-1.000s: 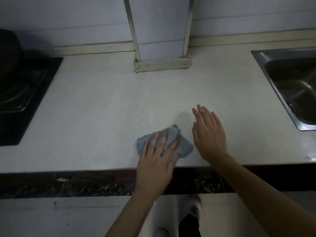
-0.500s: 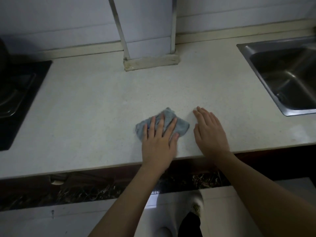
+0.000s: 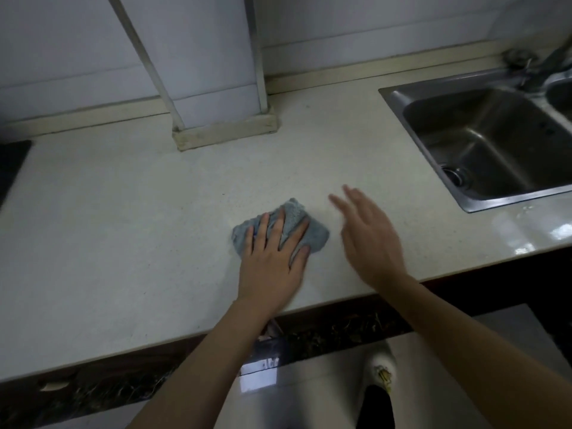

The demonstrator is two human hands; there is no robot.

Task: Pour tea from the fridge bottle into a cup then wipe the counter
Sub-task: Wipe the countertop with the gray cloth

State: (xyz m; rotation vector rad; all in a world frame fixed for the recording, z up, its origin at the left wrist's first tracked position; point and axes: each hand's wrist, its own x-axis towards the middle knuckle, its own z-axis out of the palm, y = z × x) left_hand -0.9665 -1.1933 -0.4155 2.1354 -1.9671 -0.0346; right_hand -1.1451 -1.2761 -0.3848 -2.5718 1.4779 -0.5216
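A crumpled blue-grey cloth [image 3: 312,229] lies on the pale speckled counter [image 3: 139,218], a little in from its front edge. My left hand [image 3: 274,261] presses flat on the cloth with fingers spread over it. My right hand [image 3: 370,239] is just right of the cloth, fingers apart, blurred and lifted slightly off the counter, holding nothing. No bottle or cup is in view.
A steel sink [image 3: 483,144] with a tap [image 3: 538,72] is set into the counter at the right. A tiled column [image 3: 216,88] stands at the back wall. A black hob edge [image 3: 10,168] shows at far left. Wet sheen lies by the sink's front corner.
My left hand has pushed the cloth away from the counter's front edge. My right hand has lifted off the counter and is moving. The view has shifted right, showing more sink.
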